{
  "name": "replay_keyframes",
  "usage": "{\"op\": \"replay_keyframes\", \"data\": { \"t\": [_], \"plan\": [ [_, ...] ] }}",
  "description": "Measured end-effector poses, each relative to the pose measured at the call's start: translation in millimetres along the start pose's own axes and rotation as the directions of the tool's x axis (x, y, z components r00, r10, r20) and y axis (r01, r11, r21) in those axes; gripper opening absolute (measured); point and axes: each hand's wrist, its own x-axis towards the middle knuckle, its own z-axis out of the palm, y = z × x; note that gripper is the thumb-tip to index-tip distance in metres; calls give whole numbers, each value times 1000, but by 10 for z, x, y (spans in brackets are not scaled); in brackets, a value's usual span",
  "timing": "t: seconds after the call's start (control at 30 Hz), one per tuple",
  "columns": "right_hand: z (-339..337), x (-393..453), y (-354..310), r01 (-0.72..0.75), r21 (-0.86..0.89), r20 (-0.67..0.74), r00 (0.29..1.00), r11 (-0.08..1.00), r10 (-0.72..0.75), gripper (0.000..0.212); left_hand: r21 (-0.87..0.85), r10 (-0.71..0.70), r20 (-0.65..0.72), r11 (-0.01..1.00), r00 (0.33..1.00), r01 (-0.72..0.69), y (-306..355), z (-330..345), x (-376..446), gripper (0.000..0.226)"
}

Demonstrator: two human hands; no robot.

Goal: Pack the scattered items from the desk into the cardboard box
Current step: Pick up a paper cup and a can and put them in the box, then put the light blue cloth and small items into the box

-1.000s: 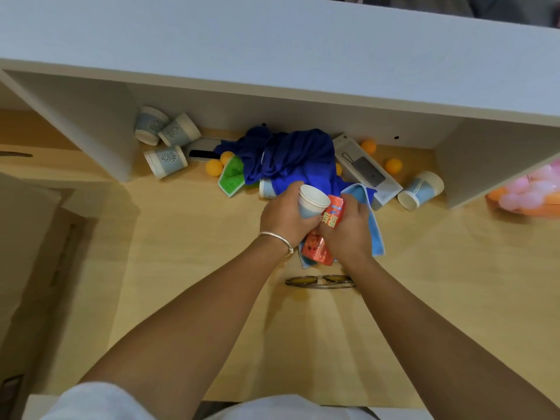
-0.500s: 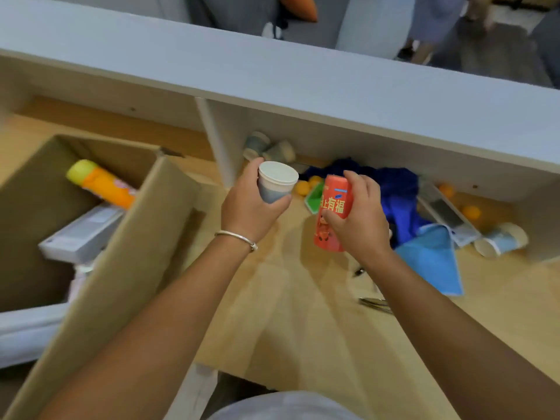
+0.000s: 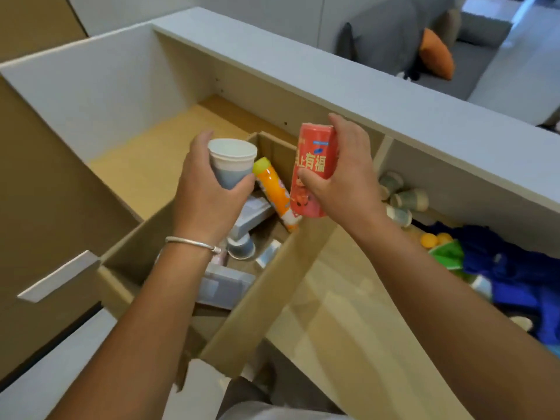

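Observation:
My left hand (image 3: pixel 206 201) grips a white and blue paper cup (image 3: pixel 231 165), held upright above the open cardboard box (image 3: pixel 266 286). My right hand (image 3: pixel 345 174) holds a red drink carton (image 3: pixel 312 171) with yellow characters over the box's right side. Inside the box lie an orange tube with a green cap (image 3: pixel 272 192), a grey-white flat box (image 3: pixel 224 284), an upturned paper cup (image 3: pixel 241 248) and other small items, partly hidden by my left arm.
Under the grey shelf (image 3: pixel 363 95) at the right lie three paper cups (image 3: pixel 403 201), orange balls (image 3: pixel 433 239), a green packet (image 3: pixel 447 254) and a blue cloth (image 3: pixel 515 268) on the wooden desk (image 3: pixel 333 313). The box flap (image 3: pixel 260 301) stands between box and desk.
Both hands have lifted the cup and the carton off the desk and carried them left, over the open box. The view has swung left with them.

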Motion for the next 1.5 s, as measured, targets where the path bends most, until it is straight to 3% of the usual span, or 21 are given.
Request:
{"op": "replay_keyframes", "data": {
  "t": [0.17, 0.37, 0.63, 0.97, 1.17, 1.27, 1.37, 1.5],
  "plan": [
    [376, 19, -164, -35, -27, 47, 998, 999, 36, 81, 38, -60, 55, 998, 997, 58, -321, -125, -26, 86],
    [196, -222, 144, -110, -108, -45, 993, 988, 105, 72, -2, 4, 180, 1000, 984, -3, -199, 255, -78, 85],
    [-848, -1086, 1264, -311, -187, -140, 947, 932, 288, 66, -69, 174, 413, 985, 894, -160, 459, 1316, -837, 82],
    [-2500, -2687, 3029, -587, -256, -170, 810, 768, 562, 65, -41, 137, 645, 989, 752, -145, 1310, 3015, -2667, 80],
    [-3013, -3148, 3654, -589, -356, -66, 790, 725, 609, 66, 18, 49, 759, 995, 649, -96, 1458, 3650, -3596, 76],
    [-3010, -3203, 3834, -538, -407, 19, 803, 738, 596, 70, 69, 38, 824, 983, 565, -168, 1376, 3755, -3924, 72],
    [-2892, -3210, 3952, -516, -462, 113, 773, 722, 625, 76, 148, 43, 868, 928, 495, -340, 1233, 3778, -4094, 58],
    [-2720, -3228, 4046, -474, -582, 157, 732, 661, 663, 73, 195, 86, 875, 838, 477, -509, 1133, 3796, -4111, 30]
  ]
}}
